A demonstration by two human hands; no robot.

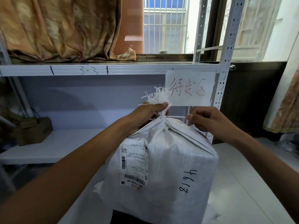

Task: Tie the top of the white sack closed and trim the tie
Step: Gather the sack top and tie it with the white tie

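A white metal shelf unit point(103, 70) fills the wall in front of me, its top rail marked "3-3" in pen, with a patterned brown curtain point(61, 28) bunched on the top board and a barred window point(165, 25) beyond it. A paper sign point(191, 88) with red handwriting hangs from the rail on the right side. On the lower board, off to the left, sits a small brown cardboard box point(34, 130).

The white sack point(161, 172) stands upright right below me, in front of the shelves, full and blocky, with "46 18" written in black on its side. A shipping label point(134, 164) with barcodes is stuck to the face on my left.

My left hand point(148, 113) is closed around the gathered neck of the sack, just under the frayed white tuft point(159, 96) that sticks up above my fingers. A thin white tie point(175, 117) circles the neck and runs taut to the right. My right hand point(208, 122) pinches its free end between thumb and fingers, just beside the sack's shoulder.
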